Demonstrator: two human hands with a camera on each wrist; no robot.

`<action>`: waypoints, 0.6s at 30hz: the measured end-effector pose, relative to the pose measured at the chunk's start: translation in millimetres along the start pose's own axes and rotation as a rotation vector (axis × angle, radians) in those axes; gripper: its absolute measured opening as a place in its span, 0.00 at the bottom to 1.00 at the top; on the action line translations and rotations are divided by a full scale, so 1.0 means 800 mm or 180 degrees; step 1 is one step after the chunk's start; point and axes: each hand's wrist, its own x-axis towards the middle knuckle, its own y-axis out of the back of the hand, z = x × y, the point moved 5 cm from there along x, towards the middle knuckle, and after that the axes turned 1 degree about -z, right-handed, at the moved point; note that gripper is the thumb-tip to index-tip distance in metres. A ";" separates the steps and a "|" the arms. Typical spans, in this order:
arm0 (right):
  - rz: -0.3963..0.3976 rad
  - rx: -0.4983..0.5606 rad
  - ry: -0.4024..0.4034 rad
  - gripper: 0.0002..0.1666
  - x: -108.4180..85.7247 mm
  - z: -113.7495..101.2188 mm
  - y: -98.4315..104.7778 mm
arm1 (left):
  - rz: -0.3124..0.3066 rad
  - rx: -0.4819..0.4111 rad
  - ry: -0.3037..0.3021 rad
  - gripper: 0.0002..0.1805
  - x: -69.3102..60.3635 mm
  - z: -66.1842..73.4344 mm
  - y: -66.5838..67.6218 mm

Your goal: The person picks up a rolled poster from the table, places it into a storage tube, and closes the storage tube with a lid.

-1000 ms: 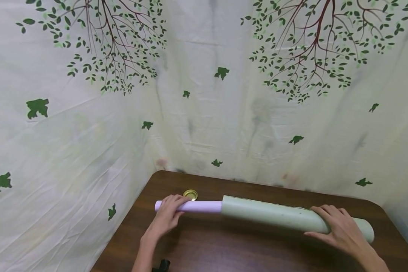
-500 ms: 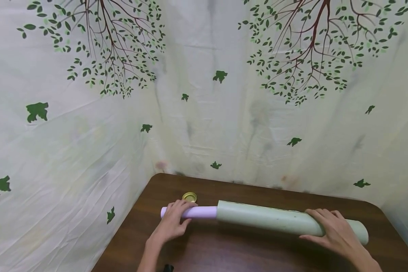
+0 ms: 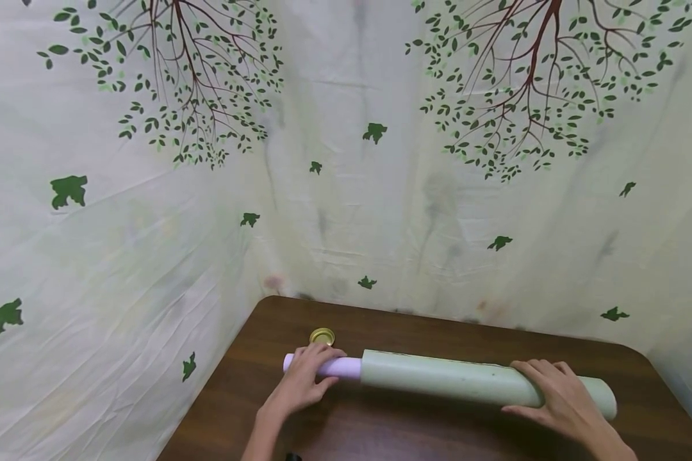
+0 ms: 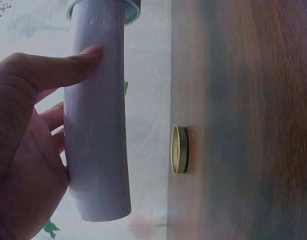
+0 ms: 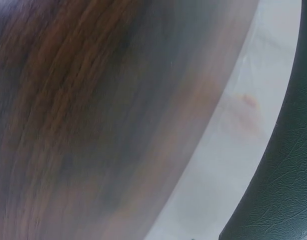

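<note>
A slim lilac tube [image 3: 346, 367] runs into the left end of a wider pale green tube [image 3: 438, 374], which may be a rolled sheet. My left hand [image 3: 305, 379] grips the lilac tube near its outer end. In the left wrist view the thumb of the left hand [image 4: 38, 95] lies along the lilac tube [image 4: 96, 125], with fingers behind it. Toward the right end, my right hand [image 3: 562, 400] holds the green tube, thumb in front and fingers over the top. The right wrist view shows only the dark green surface [image 5: 283, 180] of that tube at its edge, no fingers.
Just behind my left hand a shallow gold ring-shaped lid [image 3: 322, 337] lies on the brown wooden table [image 3: 392, 429]. A whitish cloth [image 3: 346, 243] printed with trees and leaves hangs behind and at the left. A small black object [image 3: 293, 456] shows at the bottom edge.
My left hand has moved right, and the lilac tube has slid further into the green one, so less of it shows. The green tube and my right hand have shifted slightly left and lower.
</note>
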 end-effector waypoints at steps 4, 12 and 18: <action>0.0020 0.0030 0.0020 0.50 0.000 -0.004 -0.003 | -0.0002 0.0007 -0.0069 0.24 0.001 0.006 -0.005; -0.0021 0.0001 0.0006 0.50 0.001 -0.010 -0.007 | -0.0076 -0.0006 -0.0104 0.24 0.003 0.017 -0.013; -0.0037 -0.0006 -0.0026 0.50 0.002 -0.014 -0.009 | -0.0061 0.0094 -0.0233 0.24 0.005 0.024 -0.018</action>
